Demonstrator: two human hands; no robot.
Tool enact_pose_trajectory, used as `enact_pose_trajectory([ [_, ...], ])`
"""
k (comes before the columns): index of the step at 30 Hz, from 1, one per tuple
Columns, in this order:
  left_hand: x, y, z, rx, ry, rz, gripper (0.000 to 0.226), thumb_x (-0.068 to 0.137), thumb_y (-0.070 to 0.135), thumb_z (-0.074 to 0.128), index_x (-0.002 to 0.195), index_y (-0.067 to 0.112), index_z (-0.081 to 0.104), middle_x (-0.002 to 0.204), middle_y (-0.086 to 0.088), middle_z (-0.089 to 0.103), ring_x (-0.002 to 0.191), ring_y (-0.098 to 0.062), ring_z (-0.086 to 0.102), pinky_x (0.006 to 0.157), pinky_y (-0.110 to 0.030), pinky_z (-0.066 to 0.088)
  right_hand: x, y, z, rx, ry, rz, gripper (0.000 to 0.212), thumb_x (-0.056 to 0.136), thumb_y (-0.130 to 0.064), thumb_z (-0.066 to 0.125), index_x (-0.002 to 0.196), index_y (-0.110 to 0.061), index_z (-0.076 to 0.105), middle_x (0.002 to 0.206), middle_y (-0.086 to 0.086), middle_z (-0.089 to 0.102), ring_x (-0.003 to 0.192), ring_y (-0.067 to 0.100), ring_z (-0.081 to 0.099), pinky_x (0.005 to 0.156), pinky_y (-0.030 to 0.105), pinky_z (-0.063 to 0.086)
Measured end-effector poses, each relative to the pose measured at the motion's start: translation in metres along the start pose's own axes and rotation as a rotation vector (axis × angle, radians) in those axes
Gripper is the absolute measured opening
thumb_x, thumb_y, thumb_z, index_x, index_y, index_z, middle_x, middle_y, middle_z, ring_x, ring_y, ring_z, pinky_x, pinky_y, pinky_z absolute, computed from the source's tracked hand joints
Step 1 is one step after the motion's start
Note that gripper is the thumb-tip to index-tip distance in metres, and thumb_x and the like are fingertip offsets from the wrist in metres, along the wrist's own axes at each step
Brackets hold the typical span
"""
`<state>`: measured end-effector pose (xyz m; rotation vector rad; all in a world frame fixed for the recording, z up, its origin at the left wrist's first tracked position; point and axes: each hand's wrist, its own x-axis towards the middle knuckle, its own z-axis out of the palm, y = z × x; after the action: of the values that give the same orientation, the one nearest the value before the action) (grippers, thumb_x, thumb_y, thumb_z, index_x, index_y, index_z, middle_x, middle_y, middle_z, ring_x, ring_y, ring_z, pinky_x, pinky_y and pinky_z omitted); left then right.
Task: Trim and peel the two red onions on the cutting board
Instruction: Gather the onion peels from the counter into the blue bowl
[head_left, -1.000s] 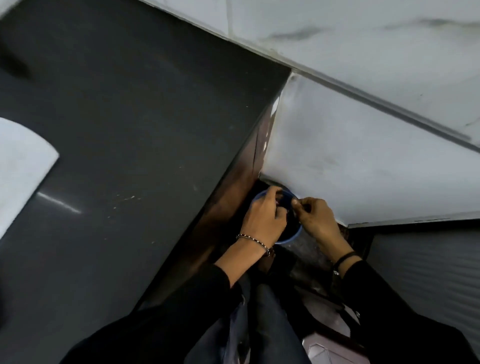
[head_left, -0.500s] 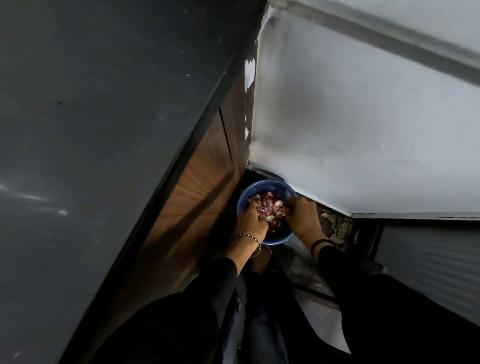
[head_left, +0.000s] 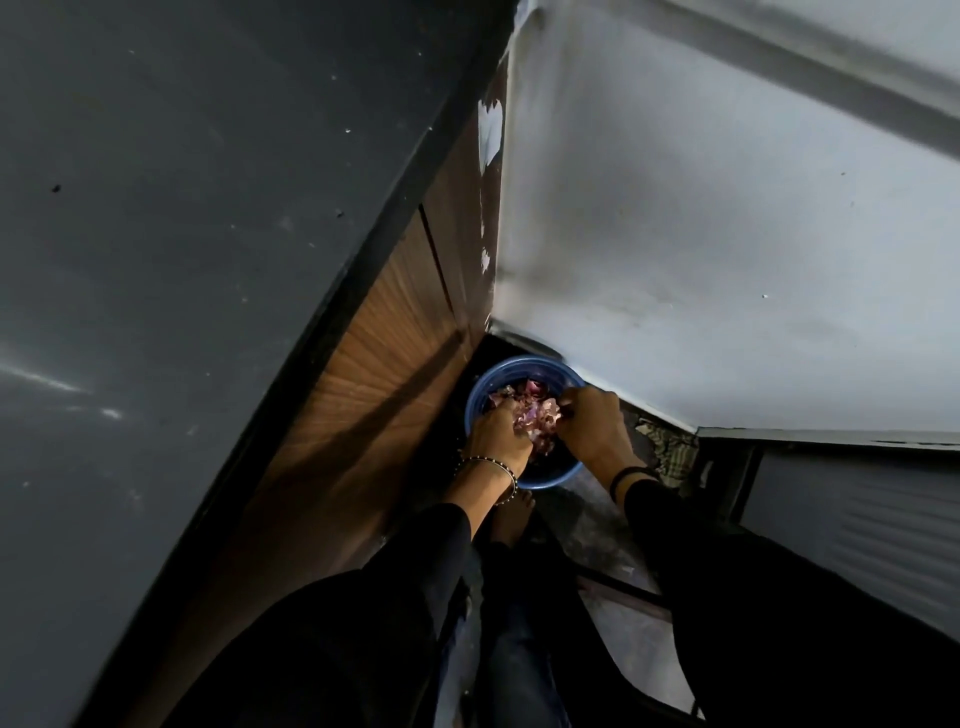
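A blue round bin (head_left: 480, 387) stands on the floor in the corner between the cabinet and the wall. It holds a heap of red onion skins (head_left: 535, 410). My left hand (head_left: 498, 436) is down in the bin on the left side, fingers curled into the skins. My right hand (head_left: 592, 423) reaches in from the right, its fingertips bent into the same heap. Neither the cutting board nor the onions are in view.
The dark countertop (head_left: 182, 234) fills the left, with the wooden cabinet front (head_left: 384, 364) below it. A pale wall (head_left: 701, 234) rises on the right. A crumpled cloth (head_left: 670, 447) lies on the floor right of the bin. My bare foot (head_left: 511, 519) stands just before it.
The view has dropped closer to the bin, and the skins now show inside it. Both hands have sunk from the rim into the heap.
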<state>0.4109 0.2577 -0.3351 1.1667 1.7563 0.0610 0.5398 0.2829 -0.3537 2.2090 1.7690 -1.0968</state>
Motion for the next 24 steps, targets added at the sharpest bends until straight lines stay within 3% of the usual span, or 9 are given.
enact_pose_trajectory([
  [2,0.000,0.000,0.000,-0.010,-0.001,-0.003,0.040,0.095,0.005,0.052,0.135,0.004,0.053,0.132,-0.020,0.060,0.123,-0.033,0.056,0.104,-0.038,0.043,0.001,-0.001,-0.001,0.000,-0.011,-0.004,0.027,0.084,0.002,0.056,0.103,-0.001,0.074,0.104,0.017,0.074,0.101,0.035,0.068,0.083,0.039,0.053],
  [6,0.001,-0.001,0.003,-0.048,0.022,-0.007,0.035,0.093,0.005,0.054,0.128,0.004,0.059,0.128,-0.018,0.062,0.121,-0.033,0.057,0.103,-0.040,0.045,0.000,0.000,0.003,0.013,0.011,-0.004,0.025,0.085,0.002,0.054,0.099,-0.001,0.074,0.101,0.020,0.073,0.096,0.038,0.067,0.074,0.036,0.049],
  [12,0.007,-0.004,0.004,-0.134,0.111,0.005,0.024,0.084,-0.002,0.063,0.106,0.002,0.069,0.109,-0.014,0.072,0.105,-0.029,0.066,0.095,-0.039,0.051,-0.002,-0.006,0.002,0.033,0.073,-0.056,0.021,0.082,0.000,0.059,0.097,-0.004,0.074,0.104,0.021,0.072,0.100,0.040,0.066,0.076,0.036,0.049],
  [15,0.013,-0.007,0.004,-0.217,0.125,-0.034,0.020,0.086,0.006,0.069,0.105,0.003,0.069,0.106,-0.015,0.072,0.097,-0.029,0.069,0.089,-0.043,0.056,-0.004,-0.010,0.000,0.058,0.093,-0.072,0.017,0.085,0.001,0.058,0.095,0.000,0.072,0.100,0.023,0.072,0.096,0.040,0.067,0.073,0.036,0.047],
  [18,0.013,-0.006,0.001,-0.227,0.122,-0.051,0.023,0.087,0.011,0.069,0.108,0.005,0.067,0.108,-0.017,0.071,0.097,-0.032,0.069,0.087,-0.045,0.057,-0.007,-0.013,-0.002,0.035,0.042,-0.111,0.029,0.080,0.005,0.054,0.101,-0.002,0.072,0.106,0.020,0.072,0.101,0.038,0.067,0.082,0.041,0.055],
  [24,-0.010,-0.001,-0.015,-0.180,0.123,-0.045,0.023,0.086,0.013,0.069,0.107,0.008,0.067,0.110,-0.013,0.071,0.105,-0.030,0.066,0.092,-0.042,0.053,-0.031,-0.027,-0.011,0.059,0.061,-0.065,0.022,0.095,-0.017,0.059,0.113,-0.012,0.069,0.112,0.014,0.071,0.107,0.036,0.064,0.081,0.039,0.051],
])
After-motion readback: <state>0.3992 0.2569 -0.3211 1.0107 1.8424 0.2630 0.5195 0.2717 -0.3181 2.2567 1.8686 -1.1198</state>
